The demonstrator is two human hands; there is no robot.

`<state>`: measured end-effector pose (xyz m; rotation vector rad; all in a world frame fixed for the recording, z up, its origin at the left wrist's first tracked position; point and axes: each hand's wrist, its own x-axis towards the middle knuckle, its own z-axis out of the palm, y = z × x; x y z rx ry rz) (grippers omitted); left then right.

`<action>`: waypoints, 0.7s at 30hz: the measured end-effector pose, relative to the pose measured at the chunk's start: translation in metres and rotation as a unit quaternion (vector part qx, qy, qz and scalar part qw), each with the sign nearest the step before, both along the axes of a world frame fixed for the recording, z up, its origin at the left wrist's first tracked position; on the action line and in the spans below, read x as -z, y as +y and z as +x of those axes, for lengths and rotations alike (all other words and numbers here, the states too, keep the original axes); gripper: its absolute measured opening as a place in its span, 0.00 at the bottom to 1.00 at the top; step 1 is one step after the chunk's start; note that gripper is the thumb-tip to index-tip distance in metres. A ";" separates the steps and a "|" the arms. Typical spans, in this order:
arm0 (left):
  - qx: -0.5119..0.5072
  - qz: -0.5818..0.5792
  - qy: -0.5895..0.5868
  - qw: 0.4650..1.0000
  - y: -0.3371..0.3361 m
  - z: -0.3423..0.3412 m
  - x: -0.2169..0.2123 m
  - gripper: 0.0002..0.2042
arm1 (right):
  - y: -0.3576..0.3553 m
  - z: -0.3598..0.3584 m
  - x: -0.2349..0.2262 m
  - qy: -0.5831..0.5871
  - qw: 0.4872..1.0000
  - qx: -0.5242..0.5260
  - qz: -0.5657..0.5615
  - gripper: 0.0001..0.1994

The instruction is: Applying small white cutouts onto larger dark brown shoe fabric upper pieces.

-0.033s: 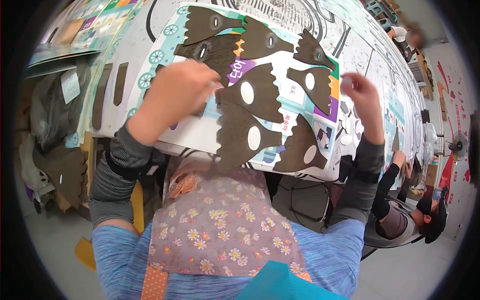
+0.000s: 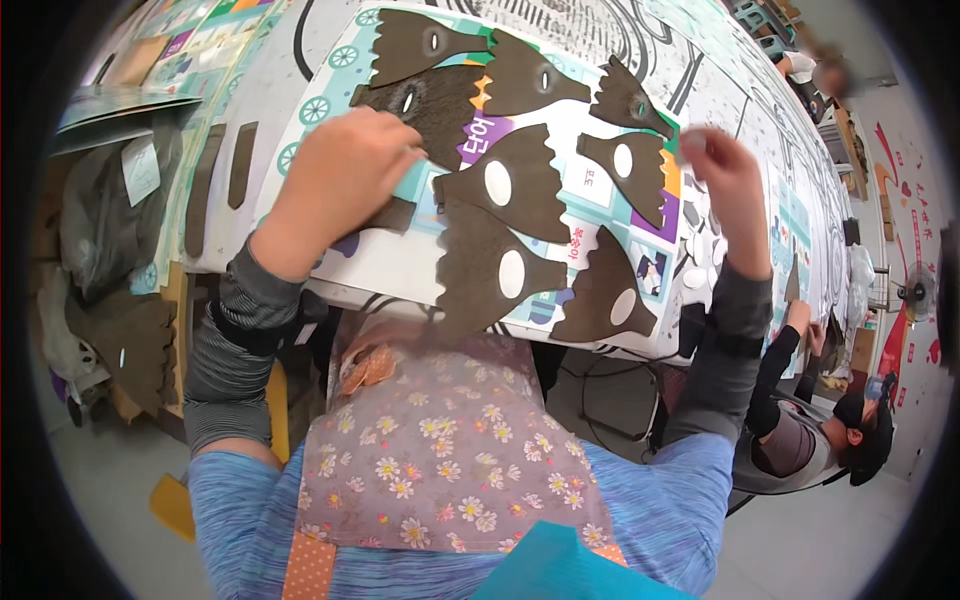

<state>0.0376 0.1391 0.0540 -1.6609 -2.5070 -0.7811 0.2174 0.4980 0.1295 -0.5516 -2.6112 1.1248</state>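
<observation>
My left hand (image 2: 345,185) is closed, its fingers curled down over a dark brown piece (image 2: 393,214) that it mostly covers; what the fingertips grip is hidden. My right hand (image 2: 728,180) hovers off the board's right edge, thumb and fingers pinched together on something pale and too small to name. Between the hands lie several dark brown fan-shaped pieces with scalloped edges. White ovals mark some, including a middle piece (image 2: 530,185), a lower piece (image 2: 475,270), a lower-right piece (image 2: 595,310) and a right piece (image 2: 640,185). Another brown piece (image 2: 435,105) lies beyond my left hand.
A printed board (image 2: 385,265) lies under the pieces on the white patterned table. Small white pieces (image 2: 697,275) are scattered to its right. Two dark strips (image 2: 240,168) lie at the left. A dark plastic bag (image 2: 105,215) stands farther left. Another person (image 2: 800,440) works at the right.
My left hand has drawn slightly left, uncovering more of the board beside its fingertips. My right hand has risen a little. The brown pieces keep their arrangement.
</observation>
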 end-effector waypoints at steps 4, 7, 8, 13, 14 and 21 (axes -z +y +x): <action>-0.120 0.036 0.074 0.989 -0.011 -0.007 0.026 0.11 | -0.081 -0.087 -0.016 0.051 0.990 -0.069 -0.114 0.11; -0.153 0.059 0.089 0.982 -0.002 -0.003 0.030 0.11 | -0.110 -0.139 -0.005 -0.030 0.983 -0.160 -0.083 0.14; -0.147 0.065 0.087 0.983 -0.002 -0.003 0.031 0.11 | -0.120 -0.152 0.000 -0.032 0.983 -0.160 -0.084 0.14; -0.142 -0.001 0.030 0.989 -0.005 0.000 0.025 0.13 | -0.126 -0.203 0.062 -0.091 0.952 -0.260 -0.137 0.14; -0.141 0.001 0.037 0.989 -0.006 0.000 0.026 0.13 | -0.127 -0.208 0.069 -0.102 0.945 -0.256 -0.174 0.15; -0.146 0.012 0.024 0.989 -0.008 -0.001 0.026 0.13 | -0.134 -0.222 0.083 -0.196 0.942 -0.256 -0.091 0.14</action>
